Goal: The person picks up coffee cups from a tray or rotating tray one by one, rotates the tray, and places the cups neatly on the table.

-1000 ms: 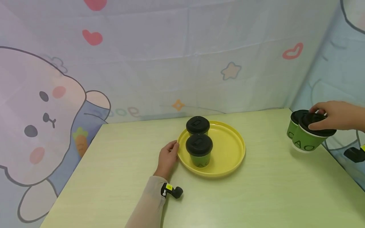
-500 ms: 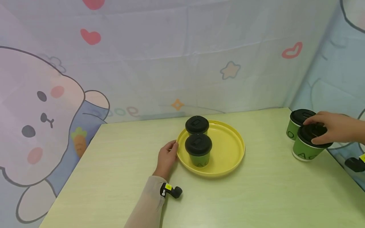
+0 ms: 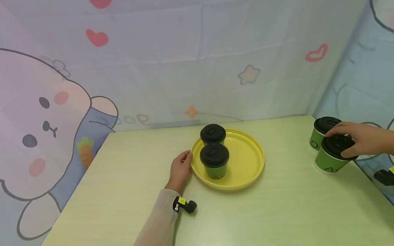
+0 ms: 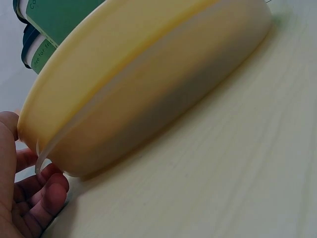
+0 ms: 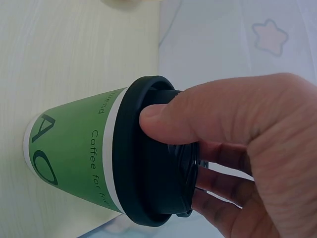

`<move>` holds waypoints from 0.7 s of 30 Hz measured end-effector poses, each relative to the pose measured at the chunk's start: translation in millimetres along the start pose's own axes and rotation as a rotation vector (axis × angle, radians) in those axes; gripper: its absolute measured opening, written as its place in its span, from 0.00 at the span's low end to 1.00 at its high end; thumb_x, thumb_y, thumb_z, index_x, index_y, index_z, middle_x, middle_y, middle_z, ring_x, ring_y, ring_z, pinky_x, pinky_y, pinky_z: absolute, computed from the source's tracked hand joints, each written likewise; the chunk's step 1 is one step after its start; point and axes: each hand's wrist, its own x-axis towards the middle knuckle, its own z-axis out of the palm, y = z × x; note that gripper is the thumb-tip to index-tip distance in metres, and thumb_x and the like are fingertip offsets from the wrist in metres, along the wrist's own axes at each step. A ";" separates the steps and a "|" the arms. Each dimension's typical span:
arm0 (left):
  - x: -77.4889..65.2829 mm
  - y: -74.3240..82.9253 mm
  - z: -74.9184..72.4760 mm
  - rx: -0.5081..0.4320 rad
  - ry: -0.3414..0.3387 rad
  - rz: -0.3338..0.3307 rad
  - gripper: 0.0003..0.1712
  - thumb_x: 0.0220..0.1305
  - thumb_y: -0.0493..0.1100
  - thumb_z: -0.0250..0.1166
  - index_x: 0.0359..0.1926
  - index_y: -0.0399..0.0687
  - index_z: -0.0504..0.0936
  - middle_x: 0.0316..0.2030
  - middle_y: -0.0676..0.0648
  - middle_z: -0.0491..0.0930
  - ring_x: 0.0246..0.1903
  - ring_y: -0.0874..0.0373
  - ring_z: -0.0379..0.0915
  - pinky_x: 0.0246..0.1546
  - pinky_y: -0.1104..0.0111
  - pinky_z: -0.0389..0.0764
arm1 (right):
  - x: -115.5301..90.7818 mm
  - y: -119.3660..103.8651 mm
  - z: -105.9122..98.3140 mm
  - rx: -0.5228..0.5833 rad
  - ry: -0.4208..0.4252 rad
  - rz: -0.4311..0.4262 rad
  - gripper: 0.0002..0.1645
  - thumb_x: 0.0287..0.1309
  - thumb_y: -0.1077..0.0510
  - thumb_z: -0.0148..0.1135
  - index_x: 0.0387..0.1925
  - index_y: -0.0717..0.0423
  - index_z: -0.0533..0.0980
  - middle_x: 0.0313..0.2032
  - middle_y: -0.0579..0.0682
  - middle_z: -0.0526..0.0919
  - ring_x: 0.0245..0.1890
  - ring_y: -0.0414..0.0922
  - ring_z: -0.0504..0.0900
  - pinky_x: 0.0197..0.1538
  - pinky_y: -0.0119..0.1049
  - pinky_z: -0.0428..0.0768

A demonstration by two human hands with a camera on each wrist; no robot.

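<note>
Printed bear (image 3: 34, 136): at the left I see it on the hanging cloth (image 3: 160, 68).
Sleeve (image 3: 157, 218): pale, on the left arm, with a small black camera (image 3: 191, 206) at its wrist.
Left hand (image 3: 179, 172): its grip is narrow; it pinches the left rim of the yellow tray (image 3: 246, 159), the fingers curled under the edge.
Yellow tray: it lies on the pale table (image 3: 123, 184), around the middle.
Far tray cup (image 3: 213, 134): black-lidded, upright on the tray's left part, partly hidden.
Near tray cup (image 3: 216, 171): of the same kind, just in front of it.
Far right cup (image 3: 316, 136): also green, upright at the table's right side, partly covered.
Held cup (image 3: 327, 162): nearer, base down at the table; whether it bears fully there, I cannot tell.
Right hand (image 3: 363, 138): from the right it holds this cup by the black lid (image 3: 333, 145), thumb on one side, fingers on the other.
</note>
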 end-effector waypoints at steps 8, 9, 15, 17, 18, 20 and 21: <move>1.0 2.3 0.3 -0.003 0.000 -0.012 0.22 0.75 0.54 0.58 0.61 0.49 0.82 0.41 0.46 0.83 0.32 0.59 0.75 0.33 0.70 0.77 | 2.4 6.4 1.4 -0.006 -0.005 -0.016 0.39 0.44 0.60 0.79 0.61 0.60 0.76 0.61 0.66 0.70 0.57 0.69 0.74 0.47 0.59 0.80; 1.1 2.5 0.4 0.000 0.001 -0.015 0.22 0.74 0.54 0.58 0.61 0.49 0.82 0.41 0.46 0.83 0.32 0.59 0.75 0.33 0.71 0.76 | 2.6 7.7 1.6 -0.001 -0.006 -0.015 0.40 0.44 0.59 0.79 0.62 0.59 0.75 0.62 0.66 0.70 0.57 0.69 0.74 0.47 0.58 0.80; 0.7 1.3 0.5 0.008 0.001 -0.027 0.22 0.74 0.54 0.58 0.61 0.49 0.83 0.40 0.46 0.83 0.33 0.58 0.75 0.33 0.70 0.77 | -0.2 18.2 -4.7 0.065 0.105 -0.015 0.39 0.55 0.60 0.75 0.66 0.61 0.69 0.63 0.63 0.70 0.58 0.55 0.72 0.50 0.53 0.78; 0.6 0.8 0.5 0.010 -0.002 -0.025 0.22 0.74 0.54 0.58 0.61 0.49 0.82 0.40 0.47 0.83 0.33 0.58 0.75 0.33 0.70 0.77 | -1.9 21.8 -9.5 0.083 0.203 -0.007 0.33 0.61 0.65 0.69 0.65 0.65 0.68 0.61 0.64 0.72 0.55 0.49 0.71 0.50 0.40 0.77; 0.9 0.5 0.6 0.011 -0.003 -0.019 0.23 0.75 0.54 0.58 0.61 0.49 0.82 0.40 0.47 0.83 0.33 0.58 0.75 0.33 0.69 0.77 | -2.7 23.0 -12.1 0.082 0.253 0.007 0.30 0.63 0.67 0.66 0.65 0.67 0.68 0.60 0.66 0.73 0.54 0.50 0.72 0.47 0.35 0.77; 1.0 0.1 0.6 0.006 -0.004 -0.017 0.23 0.75 0.54 0.58 0.61 0.49 0.82 0.40 0.47 0.83 0.32 0.58 0.75 0.33 0.69 0.78 | -4.3 24.6 -15.5 0.088 0.308 0.050 0.25 0.66 0.70 0.59 0.63 0.71 0.67 0.56 0.68 0.73 0.51 0.52 0.74 0.45 0.35 0.77; 0.9 0.2 0.6 0.002 -0.005 -0.016 0.23 0.75 0.54 0.58 0.61 0.49 0.82 0.40 0.47 0.83 0.32 0.58 0.75 0.33 0.69 0.78 | -5.1 25.6 -17.0 0.098 0.303 0.072 0.24 0.68 0.70 0.56 0.63 0.73 0.66 0.55 0.71 0.72 0.50 0.57 0.75 0.45 0.36 0.77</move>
